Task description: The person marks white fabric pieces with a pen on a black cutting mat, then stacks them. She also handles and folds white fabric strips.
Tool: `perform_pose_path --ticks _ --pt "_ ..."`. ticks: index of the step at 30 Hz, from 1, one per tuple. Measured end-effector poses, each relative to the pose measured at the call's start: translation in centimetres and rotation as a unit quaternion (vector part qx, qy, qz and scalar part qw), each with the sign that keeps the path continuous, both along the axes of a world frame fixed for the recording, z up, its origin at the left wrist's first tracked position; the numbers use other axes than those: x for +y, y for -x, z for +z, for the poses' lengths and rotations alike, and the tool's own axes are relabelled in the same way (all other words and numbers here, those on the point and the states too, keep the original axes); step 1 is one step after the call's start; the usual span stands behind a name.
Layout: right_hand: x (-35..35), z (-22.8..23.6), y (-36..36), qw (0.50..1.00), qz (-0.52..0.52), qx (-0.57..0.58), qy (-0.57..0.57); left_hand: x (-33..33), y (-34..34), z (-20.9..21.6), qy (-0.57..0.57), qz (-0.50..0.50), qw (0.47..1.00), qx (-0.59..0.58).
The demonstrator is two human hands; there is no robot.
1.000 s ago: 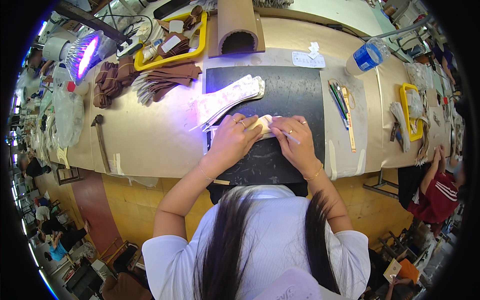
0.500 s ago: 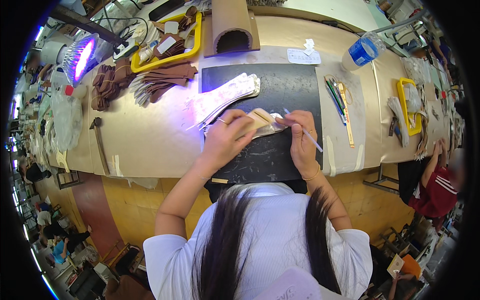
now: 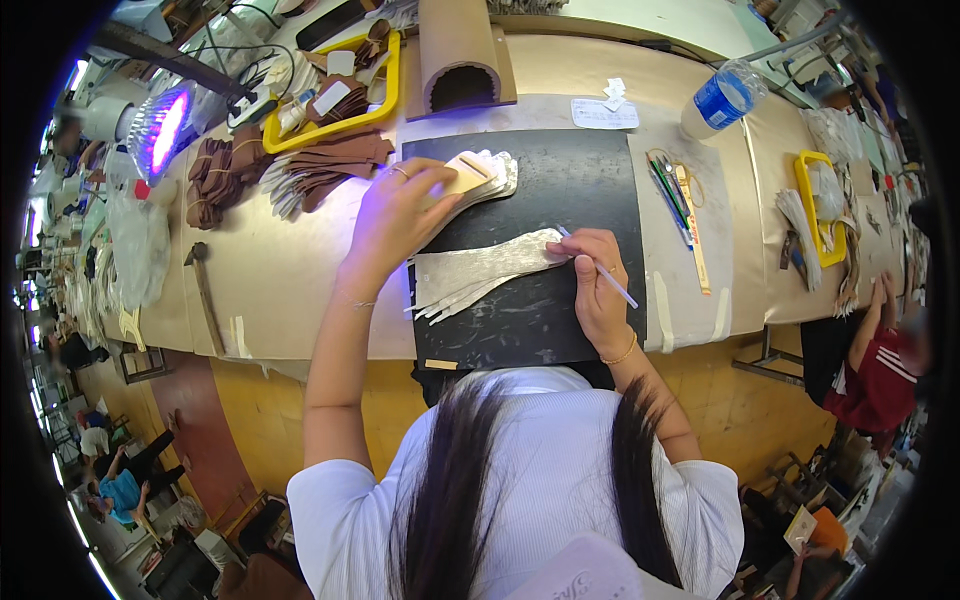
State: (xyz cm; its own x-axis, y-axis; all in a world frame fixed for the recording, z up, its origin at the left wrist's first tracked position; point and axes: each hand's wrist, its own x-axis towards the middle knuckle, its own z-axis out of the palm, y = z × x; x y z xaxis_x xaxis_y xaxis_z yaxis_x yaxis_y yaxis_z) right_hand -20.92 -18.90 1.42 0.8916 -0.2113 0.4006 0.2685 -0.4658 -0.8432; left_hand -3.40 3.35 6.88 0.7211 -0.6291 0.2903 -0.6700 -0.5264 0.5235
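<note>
My left hand [image 3: 402,215] is closed on a cream piece with a rounded end and a dark slot [image 3: 468,172]. That piece is over the end of a fanned stack of pale strips [image 3: 505,180] on the black mat [image 3: 480,335]. My right hand [image 3: 598,285] pinches a thin pale pen-like stick [image 3: 615,285]. Its fingertips are at the rounded right end of a second stack of silvery strips [image 3: 490,265], which fans out toward the left on the mat. Whether the fingertips press on that stack I cannot tell.
A yellow tray [image 3: 393,85] of brown pieces stands far left, by a lit lamp [image 3: 165,128]. A hammer [image 3: 205,298] lies left. Behind the mat is a brown half-tube [image 3: 460,60]. Pens [image 3: 672,205], an orange ruler [image 3: 693,235] and a water bottle [image 3: 722,102] are right.
My left hand has moved away and left with the cream piece, from the near silvery stack to the far pale one. The near stack is now uncovered. My right hand has barely shifted.
</note>
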Motion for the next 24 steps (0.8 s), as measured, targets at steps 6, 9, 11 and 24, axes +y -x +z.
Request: perform_pose_path --ticks 6,9,11,24 --pt "-0.1 -0.4 0.6 0.993 -0.066 -0.011 -0.098 -0.9 2.6 -1.7 0.023 -0.059 0.997 -0.048" --pt "0.0 -0.7 0.5 0.991 -0.062 -0.003 -0.121 -0.9 5.9 -2.3 -0.020 -0.130 0.991 -0.029" --pt "0.0 -0.7 0.3 0.989 -0.056 0.004 -0.134 -0.9 7.1 -2.8 -0.031 -0.124 0.992 -0.020" --pt "-0.4 -0.6 0.5 0.996 -0.034 0.026 -0.083 -1.3 7.7 -3.7 -0.024 -0.105 0.994 -0.031"
